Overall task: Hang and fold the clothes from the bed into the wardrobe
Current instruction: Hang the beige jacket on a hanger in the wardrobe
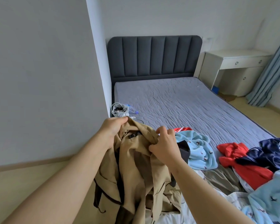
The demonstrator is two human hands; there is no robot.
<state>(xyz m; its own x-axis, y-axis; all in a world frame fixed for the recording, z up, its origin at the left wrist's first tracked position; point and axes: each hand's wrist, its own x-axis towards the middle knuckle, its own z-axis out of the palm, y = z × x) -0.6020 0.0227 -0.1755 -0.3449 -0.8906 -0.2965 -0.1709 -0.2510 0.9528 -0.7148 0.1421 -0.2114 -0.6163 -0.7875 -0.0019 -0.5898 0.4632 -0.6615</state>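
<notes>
Both hands hold the tan trench coat (136,167) up at its collar: the left hand (111,129) pinches one side, the right hand (164,145) grips the other. Its length hangs straight down between the forearms, over the bed's (192,102) near corner.

Both arms reach forward — left hand (112,128) and right hand (164,145) curled, each gripping cloth

Tan coat (136,172): matt woven cloth. Blue garment (199,151): fluffy fleece. Mattress (184,104): quilted fabric. Headboard (153,57): padded textile.
</notes>
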